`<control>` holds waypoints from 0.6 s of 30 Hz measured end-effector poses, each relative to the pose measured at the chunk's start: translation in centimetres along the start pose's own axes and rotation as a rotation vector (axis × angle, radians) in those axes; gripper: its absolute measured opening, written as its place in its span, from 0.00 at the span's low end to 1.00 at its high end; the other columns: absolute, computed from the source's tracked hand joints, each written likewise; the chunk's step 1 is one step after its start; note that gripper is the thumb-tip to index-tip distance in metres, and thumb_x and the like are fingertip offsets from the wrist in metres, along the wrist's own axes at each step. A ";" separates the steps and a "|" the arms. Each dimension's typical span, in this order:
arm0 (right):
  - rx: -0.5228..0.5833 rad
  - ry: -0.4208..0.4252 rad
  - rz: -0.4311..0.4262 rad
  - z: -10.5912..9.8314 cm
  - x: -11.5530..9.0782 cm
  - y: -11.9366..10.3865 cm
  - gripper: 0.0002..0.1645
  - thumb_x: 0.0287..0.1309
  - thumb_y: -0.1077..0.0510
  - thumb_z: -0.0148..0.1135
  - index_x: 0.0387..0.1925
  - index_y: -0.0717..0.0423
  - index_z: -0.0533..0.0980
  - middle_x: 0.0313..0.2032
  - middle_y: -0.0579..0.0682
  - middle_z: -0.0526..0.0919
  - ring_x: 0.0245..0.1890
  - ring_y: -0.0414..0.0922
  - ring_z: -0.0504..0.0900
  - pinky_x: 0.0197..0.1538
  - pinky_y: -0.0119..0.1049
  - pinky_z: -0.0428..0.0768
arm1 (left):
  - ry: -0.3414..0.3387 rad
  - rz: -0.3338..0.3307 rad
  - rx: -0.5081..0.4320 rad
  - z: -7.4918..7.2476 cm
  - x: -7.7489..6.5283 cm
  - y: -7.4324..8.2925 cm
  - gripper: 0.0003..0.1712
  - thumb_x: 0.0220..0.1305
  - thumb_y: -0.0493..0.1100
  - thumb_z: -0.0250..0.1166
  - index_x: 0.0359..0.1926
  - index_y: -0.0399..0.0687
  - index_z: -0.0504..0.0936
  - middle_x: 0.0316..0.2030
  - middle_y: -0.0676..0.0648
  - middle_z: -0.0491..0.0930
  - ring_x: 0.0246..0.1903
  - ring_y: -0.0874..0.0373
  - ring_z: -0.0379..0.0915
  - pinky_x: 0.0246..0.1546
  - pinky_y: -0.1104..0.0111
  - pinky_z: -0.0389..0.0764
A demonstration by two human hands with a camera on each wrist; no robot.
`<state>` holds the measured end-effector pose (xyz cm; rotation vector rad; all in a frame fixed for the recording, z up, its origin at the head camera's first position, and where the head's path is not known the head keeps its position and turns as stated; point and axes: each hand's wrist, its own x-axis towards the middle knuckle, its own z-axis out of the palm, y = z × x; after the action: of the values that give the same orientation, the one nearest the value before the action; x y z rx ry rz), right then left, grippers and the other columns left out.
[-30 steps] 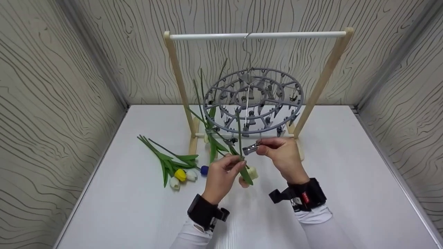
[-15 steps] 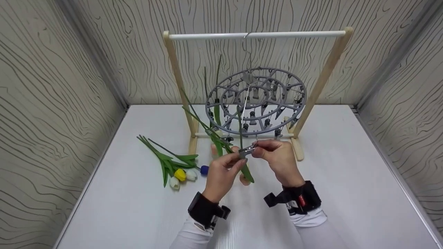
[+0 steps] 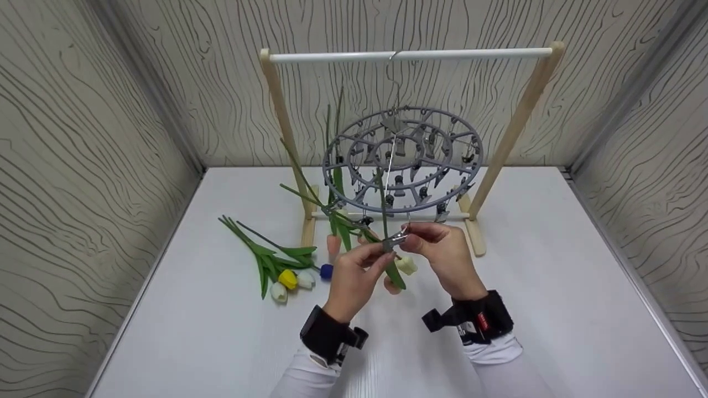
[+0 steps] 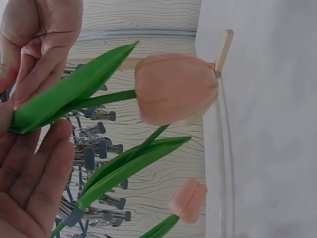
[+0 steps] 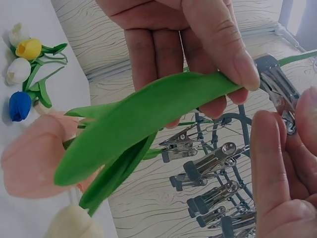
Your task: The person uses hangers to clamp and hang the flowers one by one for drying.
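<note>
In the middle of the head view, the left hand (image 3: 354,275) is grasping the pink tulip (image 3: 392,286) by its stem, between thumb and fingers. The flower is turned downward, below the fingers, and the stem goes up in front of the ring (image 3: 398,211). The right hand (image 3: 445,255), a little right of the centre, is pinching the clip (image 3: 395,241) at its handle end. The clip lies across the stem, just beside the left fingertips; if it is already pressed tight there, I cannot tell.

The ring hangs under the white bar (image 3: 470,54) of the stand (image 3: 510,138), with many other clips below it. A cream tulip (image 3: 407,265) is near the pink one, slightly to its upper right, and another pink flower (image 4: 189,201) appears at the lower centre of the left wrist view.

On the bench (image 3: 564,276), left of the centre, are lying one yellow tulip (image 3: 287,279), two white tulips (image 3: 279,293) and one blue tulip (image 3: 326,272). Their green stems point to the upper left, as far as these are visible.
</note>
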<state>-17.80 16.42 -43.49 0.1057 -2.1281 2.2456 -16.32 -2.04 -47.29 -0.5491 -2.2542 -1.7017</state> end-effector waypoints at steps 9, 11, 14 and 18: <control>0.019 -0.048 0.021 -0.2 0.2 0.9 0.20 0.68 0.67 0.67 0.57 0.75 0.80 0.43 0.44 0.90 0.45 0.40 0.90 0.53 0.35 0.89 | -0.014 -0.005 -0.009 0.1 0.0 -0.7 0.12 0.72 0.42 0.70 0.48 0.38 0.90 0.42 0.42 0.92 0.39 0.52 0.91 0.43 0.71 0.89; 0.011 -0.053 0.029 -0.1 0.3 1.0 0.20 0.68 0.66 0.68 0.58 0.73 0.80 0.44 0.45 0.90 0.46 0.40 0.90 0.54 0.35 0.89 | -0.015 -0.016 -0.017 0.1 0.1 -0.9 0.11 0.72 0.42 0.70 0.48 0.38 0.90 0.42 0.42 0.92 0.40 0.52 0.91 0.44 0.71 0.89; -0.018 -0.057 0.037 0.0 0.3 1.0 0.22 0.68 0.65 0.68 0.60 0.71 0.80 0.48 0.48 0.90 0.48 0.40 0.90 0.55 0.34 0.89 | -0.016 -0.029 -0.020 0.1 0.2 -1.3 0.12 0.72 0.42 0.70 0.48 0.38 0.90 0.42 0.42 0.92 0.40 0.53 0.91 0.44 0.71 0.89; -0.089 -0.053 0.045 0.1 0.2 1.0 0.25 0.69 0.62 0.69 0.64 0.67 0.79 0.54 0.56 0.89 0.49 0.38 0.90 0.56 0.31 0.87 | -0.018 -0.051 -0.019 0.1 0.4 -1.9 0.12 0.72 0.41 0.70 0.49 0.38 0.90 0.43 0.42 0.92 0.41 0.53 0.91 0.44 0.72 0.89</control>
<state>-18.11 16.21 -44.48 0.1155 -2.2755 2.1920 -17.56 -2.30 -48.76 -0.5170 -2.2857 -1.7504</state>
